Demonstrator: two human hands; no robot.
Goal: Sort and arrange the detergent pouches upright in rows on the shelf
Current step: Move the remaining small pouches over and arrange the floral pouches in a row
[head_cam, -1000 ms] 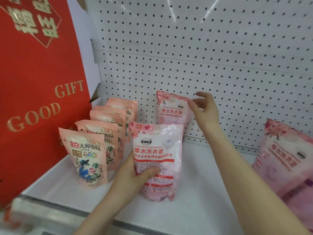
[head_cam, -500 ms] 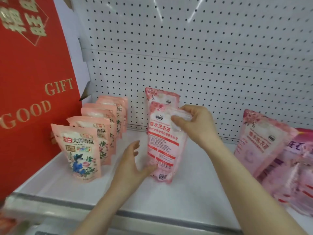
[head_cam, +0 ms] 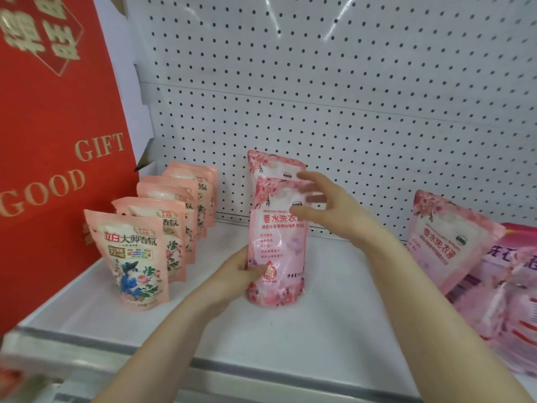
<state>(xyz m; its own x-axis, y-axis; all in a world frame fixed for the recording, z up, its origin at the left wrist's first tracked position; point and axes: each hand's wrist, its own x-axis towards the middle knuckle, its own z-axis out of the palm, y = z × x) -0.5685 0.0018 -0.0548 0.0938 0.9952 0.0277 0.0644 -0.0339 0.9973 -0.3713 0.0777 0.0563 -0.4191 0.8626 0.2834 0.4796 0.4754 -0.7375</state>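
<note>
A pink, floral-printed, soft plastic detergent pouch is found standing upright on the white metal shelf, with its base seated on the deck. It is gripped at its lower left edge by the left hand, the thumb pressed on the front face and the fingers curled behind. The right hand is held at the pouch's upper right corner with fingers straight and spread. Contact there cannot be confirmed because of motion blur.

Directly behind the grip, a second matching pink pouch is stood before the white perforated back panel. Whether the two pouches touch cannot be told. Left of the grip, well apart, a row of peach pouches printed with a blue bird is noted, upright and filed front to back. Right of the grip, a heap of unsorted pink pouches is seen leaning and lying. A red cardboard gift box is stood beyond the peach row.

The step in hand is judged to be the seating of the second pouch of the pink row. The next move is judged to require that the pouch be squared with the one behind, released without toppling, and another taken from the heap.
</note>
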